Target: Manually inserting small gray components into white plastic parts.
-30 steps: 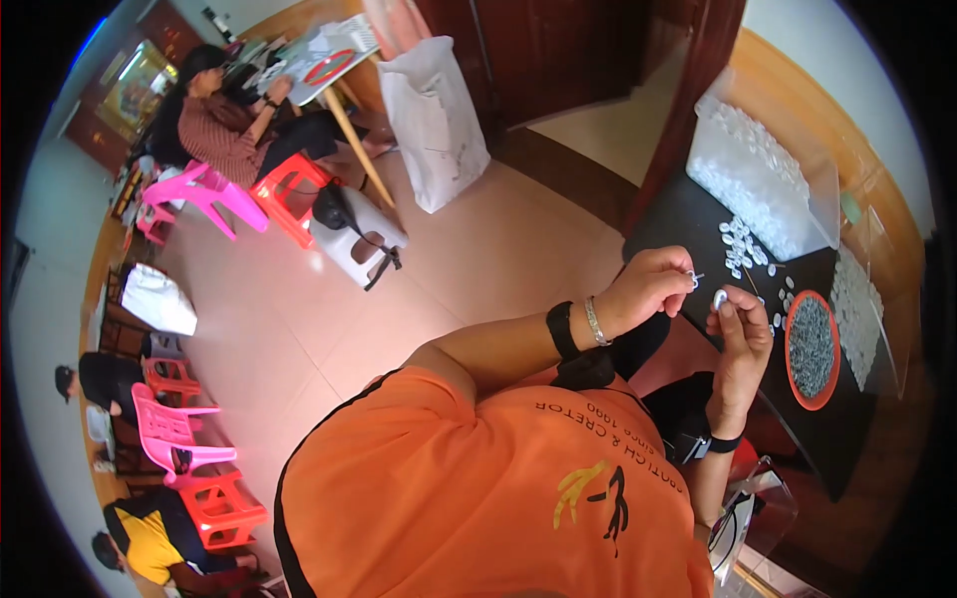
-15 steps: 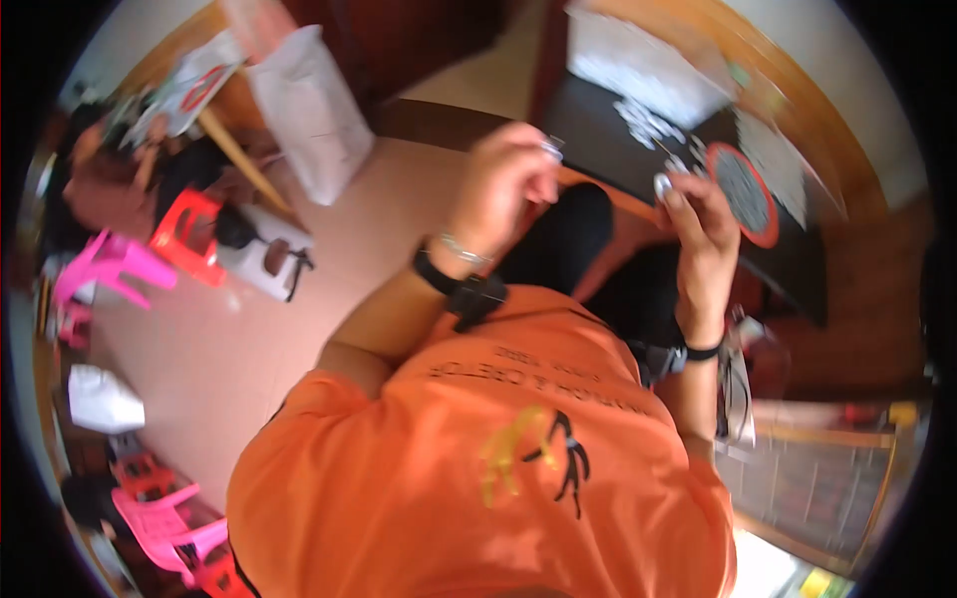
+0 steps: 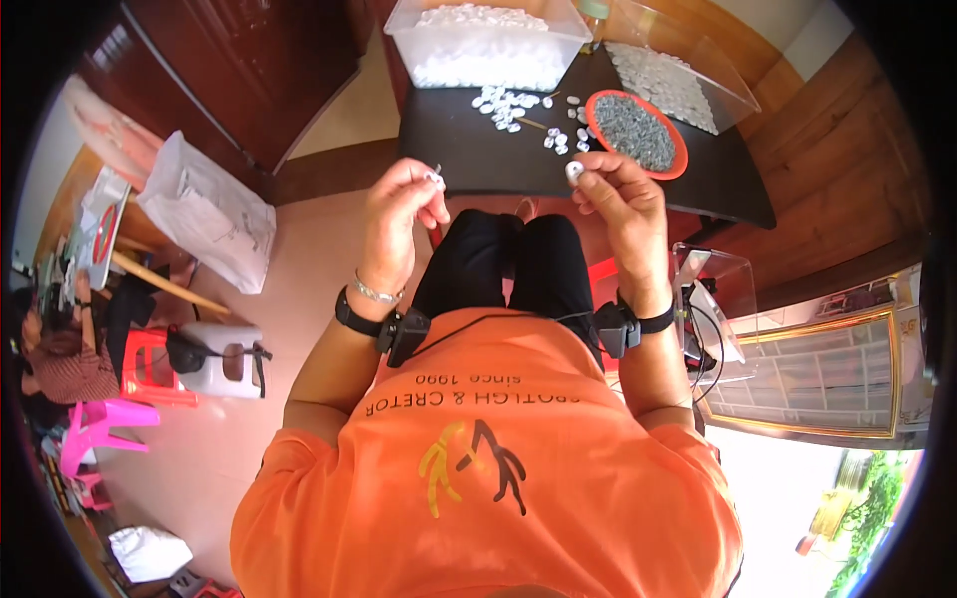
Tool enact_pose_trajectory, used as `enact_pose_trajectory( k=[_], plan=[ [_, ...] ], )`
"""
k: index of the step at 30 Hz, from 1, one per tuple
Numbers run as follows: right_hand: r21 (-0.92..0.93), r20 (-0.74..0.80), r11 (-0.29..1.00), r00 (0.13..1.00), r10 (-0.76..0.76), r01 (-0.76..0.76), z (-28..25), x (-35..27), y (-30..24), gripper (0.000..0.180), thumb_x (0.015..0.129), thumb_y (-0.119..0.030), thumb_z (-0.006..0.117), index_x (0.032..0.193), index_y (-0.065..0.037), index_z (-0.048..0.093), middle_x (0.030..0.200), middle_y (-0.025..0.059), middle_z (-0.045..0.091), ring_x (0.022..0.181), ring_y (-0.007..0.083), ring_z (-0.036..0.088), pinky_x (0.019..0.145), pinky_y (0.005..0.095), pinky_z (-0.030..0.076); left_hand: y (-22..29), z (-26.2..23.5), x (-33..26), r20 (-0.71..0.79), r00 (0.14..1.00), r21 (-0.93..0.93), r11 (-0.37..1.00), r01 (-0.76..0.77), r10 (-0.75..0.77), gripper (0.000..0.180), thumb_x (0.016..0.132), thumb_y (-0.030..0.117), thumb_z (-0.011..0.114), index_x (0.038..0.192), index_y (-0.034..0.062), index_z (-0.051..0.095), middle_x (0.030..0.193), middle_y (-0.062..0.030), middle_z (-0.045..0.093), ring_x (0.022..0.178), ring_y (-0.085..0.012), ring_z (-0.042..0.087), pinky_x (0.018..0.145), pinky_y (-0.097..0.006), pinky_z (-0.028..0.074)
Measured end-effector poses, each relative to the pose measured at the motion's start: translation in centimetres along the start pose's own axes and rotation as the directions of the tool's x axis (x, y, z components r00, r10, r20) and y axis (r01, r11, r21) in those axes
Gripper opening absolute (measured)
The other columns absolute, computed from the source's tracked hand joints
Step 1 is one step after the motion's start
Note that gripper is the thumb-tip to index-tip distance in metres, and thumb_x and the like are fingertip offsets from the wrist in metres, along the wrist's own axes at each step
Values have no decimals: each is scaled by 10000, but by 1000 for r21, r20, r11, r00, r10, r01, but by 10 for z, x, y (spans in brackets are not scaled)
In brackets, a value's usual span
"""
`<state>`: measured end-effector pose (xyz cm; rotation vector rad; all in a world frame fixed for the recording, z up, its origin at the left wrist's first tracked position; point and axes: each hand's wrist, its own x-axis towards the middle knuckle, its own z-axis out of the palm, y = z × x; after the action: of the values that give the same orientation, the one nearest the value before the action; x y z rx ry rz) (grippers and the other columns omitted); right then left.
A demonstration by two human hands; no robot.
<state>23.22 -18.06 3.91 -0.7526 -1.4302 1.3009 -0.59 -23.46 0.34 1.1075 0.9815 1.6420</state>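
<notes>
My left hand [image 3: 394, 211] is closed, with a small white piece [image 3: 435, 180] pinched at its fingertips; a thin metallic bit sticks up from it. Between thumb and fingers of my right hand [image 3: 626, 204] is a small white oval piece [image 3: 574, 169]. Both hands are raised apart over my lap, at the near edge of a dark table [image 3: 439, 135]. Scattered on it beyond my hands are loose white oval pieces [image 3: 503, 105]. Close past my right hand sits an orange-red round dish [image 3: 680, 159] filled with small grey metal-looking parts.
A translucent bin [image 3: 399, 45] heaped with white pieces stands at the table's back, beside a clear lidded tray [image 3: 733, 75] of white pieces. A white sack [image 3: 214, 214], a red stool [image 3: 150, 364] and a pink stool [image 3: 105, 424] are on the left. Another person [image 3: 75, 364] sits at far left.
The whole view has swung, bringing the table and bin more fully into sight. Both hands still pinch their small white pieces, and the picture is sharper.
</notes>
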Motion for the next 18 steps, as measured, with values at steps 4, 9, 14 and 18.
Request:
enact_pose_trajectory(
  k=[4,9,14,18],
  plan=[
    [109,29,989,995,100,-103,5,28,15,149,895,-63,596,1035,-27,630,876,9,633,725,62,553,647,200,448,-7,15,17,58,997,42,998,47,-49,168,894,177,528,806,38,559,654,-11,552,595,-79,516,566,-200,375],
    [204,126,953,972,200,-222,22,54,35,138,898,-100,605,1022,-47,635,855,6,636,720,65,570,640,198,454,-18,20,32,77,994,49,996,75,-79,183,907,184,532,790,43,531,649,-1,509,586,-70,470,567,-206,365],
    [221,159,940,961,227,-259,33,70,51,149,895,-109,617,1027,-44,637,852,8,640,722,69,572,640,199,454,-25,18,42,36,994,27,994,105,-106,187,908,180,530,785,39,523,639,7,488,573,-67,443,549,-208,360],
    [139,172,969,969,177,-202,38,74,55,145,892,-98,622,1021,-41,652,857,7,644,733,65,569,652,200,455,-31,17,44,22,992,31,992,121,-122,185,903,175,528,778,39,521,631,8,478,565,-62,426,542,-204,350]
  ],
)
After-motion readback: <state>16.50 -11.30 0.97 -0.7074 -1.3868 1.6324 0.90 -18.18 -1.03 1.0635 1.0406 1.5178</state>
